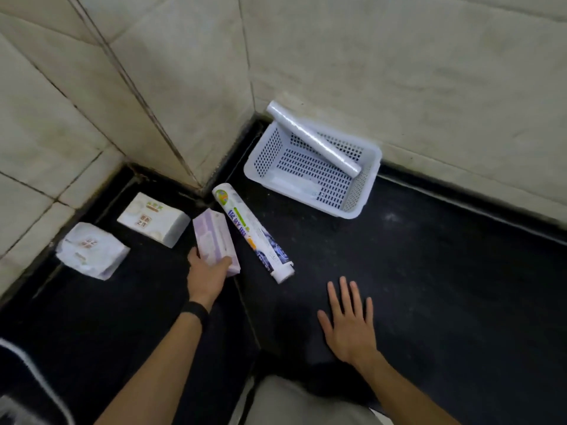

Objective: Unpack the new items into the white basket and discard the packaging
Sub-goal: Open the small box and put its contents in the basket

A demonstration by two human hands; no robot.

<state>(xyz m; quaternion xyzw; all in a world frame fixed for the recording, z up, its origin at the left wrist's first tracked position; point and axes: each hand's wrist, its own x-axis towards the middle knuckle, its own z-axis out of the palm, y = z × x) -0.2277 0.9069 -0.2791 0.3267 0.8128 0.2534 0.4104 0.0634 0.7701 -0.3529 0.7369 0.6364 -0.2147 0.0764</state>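
Note:
A white perforated basket (267,154) stands on the dark countertop in the corner by the tiled wall. A bare clear film roll (313,139) leans across the basket, one end over its far rim. A printed wrapped roll (251,233) lies on the counter in front of the basket. My left hand (207,276) grips the near end of a pale purple box (214,237) lying left of that roll. My right hand (349,322) hovers with fingers spread over bare counter, holding nothing.
Two white tissue packs (153,219) (90,251) lie at the left near the wall. Beige tiled walls close in the counter at back and left. A seam (245,311) runs across the black countertop. A dark object with a white edge (27,369) shows at the lower left.

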